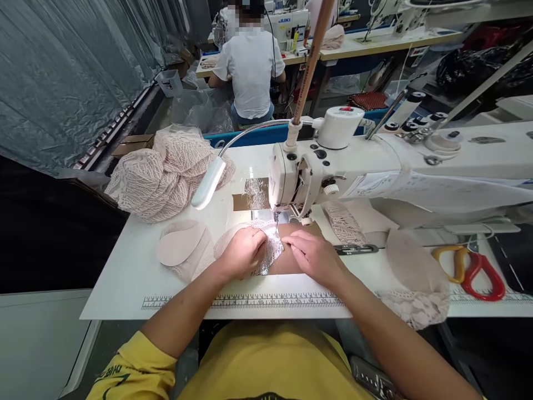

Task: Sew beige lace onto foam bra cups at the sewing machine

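A piece of pale pink lace fabric (273,244) lies under the needle area of a white sewing machine (287,178). My left hand (245,251) is closed on the lace from the left, its fingers curled under. From the right, my right hand (313,255) pinches at the lace's right edge with thumb and forefinger, close in front of the presser foot. Brown patches (287,265) cover the machine bed beneath the cloth. Left of my left hand rest smooth beige cut pieces (183,244) with lace.
A heap of lace pieces (166,172) sits at the back left, below a lamp (209,182). To the right are thread snips (356,249), beige fabric pieces (416,266) and red-and-yellow-handled scissors (483,278). A printed ruler (266,301) runs along the front edge. Another person (252,72) sits ahead.
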`<action>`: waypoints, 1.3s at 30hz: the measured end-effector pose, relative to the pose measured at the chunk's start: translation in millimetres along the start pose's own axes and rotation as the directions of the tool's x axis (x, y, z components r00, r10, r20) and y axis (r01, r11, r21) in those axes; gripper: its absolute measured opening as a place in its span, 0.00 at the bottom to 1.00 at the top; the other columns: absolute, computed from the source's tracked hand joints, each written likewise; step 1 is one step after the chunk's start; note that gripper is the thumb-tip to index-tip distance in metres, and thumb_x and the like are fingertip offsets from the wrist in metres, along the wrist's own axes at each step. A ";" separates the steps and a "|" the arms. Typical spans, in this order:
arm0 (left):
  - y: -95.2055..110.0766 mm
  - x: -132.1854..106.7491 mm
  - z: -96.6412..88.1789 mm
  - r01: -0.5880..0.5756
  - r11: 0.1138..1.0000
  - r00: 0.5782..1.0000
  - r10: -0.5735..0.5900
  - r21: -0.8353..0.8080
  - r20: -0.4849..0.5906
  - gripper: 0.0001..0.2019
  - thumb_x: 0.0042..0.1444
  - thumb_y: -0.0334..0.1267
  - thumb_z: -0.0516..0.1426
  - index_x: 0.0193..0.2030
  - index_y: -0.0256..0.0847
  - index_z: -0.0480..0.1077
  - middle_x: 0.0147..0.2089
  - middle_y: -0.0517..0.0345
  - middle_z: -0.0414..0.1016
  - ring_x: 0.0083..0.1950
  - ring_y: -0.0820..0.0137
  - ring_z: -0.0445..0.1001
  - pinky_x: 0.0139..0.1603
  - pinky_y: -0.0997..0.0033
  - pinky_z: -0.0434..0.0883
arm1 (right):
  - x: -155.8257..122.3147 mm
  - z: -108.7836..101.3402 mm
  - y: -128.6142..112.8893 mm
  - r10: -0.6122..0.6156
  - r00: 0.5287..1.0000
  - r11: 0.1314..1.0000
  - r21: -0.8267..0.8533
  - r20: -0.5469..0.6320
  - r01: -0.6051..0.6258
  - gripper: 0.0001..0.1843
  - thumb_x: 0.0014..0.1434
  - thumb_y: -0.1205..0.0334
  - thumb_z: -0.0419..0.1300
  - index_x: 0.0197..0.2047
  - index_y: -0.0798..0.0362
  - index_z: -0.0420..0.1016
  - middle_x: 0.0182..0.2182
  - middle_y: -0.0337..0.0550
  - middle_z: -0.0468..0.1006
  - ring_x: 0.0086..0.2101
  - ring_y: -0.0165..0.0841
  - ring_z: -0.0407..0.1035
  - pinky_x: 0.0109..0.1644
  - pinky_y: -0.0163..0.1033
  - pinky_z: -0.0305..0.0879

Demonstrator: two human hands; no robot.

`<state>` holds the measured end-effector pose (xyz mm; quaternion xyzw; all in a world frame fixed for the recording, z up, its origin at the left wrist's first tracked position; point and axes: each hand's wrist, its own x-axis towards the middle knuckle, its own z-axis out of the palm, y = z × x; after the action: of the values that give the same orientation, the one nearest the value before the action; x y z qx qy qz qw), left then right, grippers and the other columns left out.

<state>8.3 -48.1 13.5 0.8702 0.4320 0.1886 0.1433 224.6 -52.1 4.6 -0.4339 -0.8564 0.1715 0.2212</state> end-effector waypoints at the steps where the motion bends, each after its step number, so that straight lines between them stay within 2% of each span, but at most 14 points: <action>1: -0.4 -0.3 -0.9 0.019 0.999 1.000 -0.019 -0.030 -0.001 0.09 0.61 0.33 0.48 0.30 0.38 0.64 0.30 0.53 0.70 0.33 0.66 0.66 0.36 0.67 0.64 | -0.9 -0.5 -2.4 -0.022 0.998 0.999 -0.030 0.057 0.024 0.17 0.60 0.72 0.49 0.47 0.53 0.75 0.35 0.44 0.75 0.36 0.33 0.68 0.38 0.36 0.62; 4: -2.0 -1.1 -2.6 0.077 0.991 0.997 -0.078 -0.112 -0.004 0.08 0.61 0.34 0.48 0.31 0.38 0.64 0.30 0.54 0.70 0.33 0.67 0.67 0.36 0.67 0.65 | -5.2 0.0 -9.6 -0.065 0.980 0.985 -0.147 0.190 0.094 0.17 0.58 0.74 0.50 0.45 0.52 0.75 0.32 0.43 0.71 0.33 0.33 0.63 0.34 0.36 0.56; 6: -3.8 -2.2 -2.6 0.074 0.986 0.997 -0.074 -0.146 0.004 0.07 0.61 0.34 0.49 0.34 0.38 0.66 0.32 0.54 0.71 0.35 0.67 0.68 0.38 0.67 0.66 | -9.5 1.6 -13.4 -0.064 0.975 0.970 -0.215 0.214 0.111 0.19 0.54 0.77 0.50 0.44 0.52 0.75 0.31 0.43 0.70 0.32 0.33 0.61 0.34 0.37 0.53; 9: -6.1 -4.7 -0.8 -0.036 0.991 0.999 0.041 -0.132 0.029 0.07 0.61 0.34 0.50 0.41 0.38 0.69 0.38 0.52 0.73 0.40 0.66 0.70 0.43 0.65 0.66 | -17.1 4.5 -16.7 -0.053 0.980 0.960 -0.261 0.192 0.103 0.23 0.50 0.80 0.50 0.46 0.53 0.74 0.32 0.43 0.70 0.32 0.34 0.58 0.35 0.37 0.52; 12: -5.2 -7.2 1.9 -0.157 0.987 0.986 0.159 -0.040 0.050 0.10 0.63 0.34 0.50 0.46 0.40 0.71 0.46 0.51 0.73 0.45 0.65 0.70 0.47 0.63 0.65 | -23.7 6.9 -17.4 -0.061 0.985 0.966 -0.239 0.160 0.099 0.24 0.50 0.80 0.51 0.48 0.54 0.72 0.35 0.43 0.72 0.34 0.34 0.59 0.37 0.38 0.52; 17: -0.4 -8.5 4.8 -0.251 0.962 0.965 0.239 0.108 0.112 0.13 0.66 0.38 0.47 0.49 0.42 0.71 0.50 0.52 0.72 0.46 0.65 0.68 0.49 0.62 0.63 | -28.2 9.2 -16.0 -0.080 0.988 0.972 -0.209 0.130 0.106 0.24 0.52 0.79 0.50 0.50 0.54 0.71 0.37 0.45 0.73 0.36 0.35 0.60 0.38 0.38 0.53; 23: 0.5 -8.7 6.7 -0.259 0.946 0.963 0.236 0.196 0.129 0.14 0.67 0.39 0.47 0.50 0.42 0.71 0.49 0.51 0.71 0.45 0.65 0.66 0.47 0.62 0.63 | -28.0 11.0 -14.4 -0.096 0.991 0.973 -0.201 0.089 0.113 0.25 0.53 0.79 0.50 0.52 0.54 0.71 0.37 0.45 0.73 0.36 0.35 0.61 0.38 0.38 0.53; 29: 1.2 -8.9 8.1 -0.256 0.943 0.964 0.233 0.213 0.125 0.14 0.67 0.38 0.47 0.50 0.42 0.71 0.49 0.51 0.71 0.45 0.65 0.66 0.46 0.62 0.63 | -29.2 7.9 -10.6 -0.104 0.992 0.983 -0.146 0.076 0.115 0.23 0.53 0.79 0.49 0.49 0.53 0.73 0.36 0.44 0.73 0.35 0.35 0.62 0.38 0.38 0.56; 33: 0.3 -8.9 8.6 -0.264 0.941 0.962 0.242 0.212 0.124 0.14 0.66 0.38 0.47 0.51 0.42 0.71 0.49 0.49 0.71 0.45 0.65 0.66 0.46 0.62 0.63 | -27.2 7.0 -5.4 -0.106 0.994 0.984 -0.142 0.028 0.109 0.24 0.55 0.79 0.47 0.51 0.55 0.72 0.37 0.46 0.73 0.36 0.35 0.63 0.39 0.38 0.57; 39: 1.5 -8.4 6.5 -0.241 0.954 0.967 0.221 0.178 0.123 0.14 0.66 0.38 0.46 0.51 0.43 0.70 0.51 0.50 0.71 0.46 0.64 0.67 0.47 0.61 0.64 | -15.9 6.0 -7.7 -0.031 0.987 0.963 -0.260 0.155 0.071 0.21 0.56 0.78 0.49 0.48 0.54 0.74 0.33 0.45 0.70 0.33 0.35 0.60 0.36 0.38 0.55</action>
<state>7.6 -56.2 6.6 0.9330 0.3354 0.1171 0.0574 224.7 -70.1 -0.4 -0.4232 -0.8967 0.0819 0.1009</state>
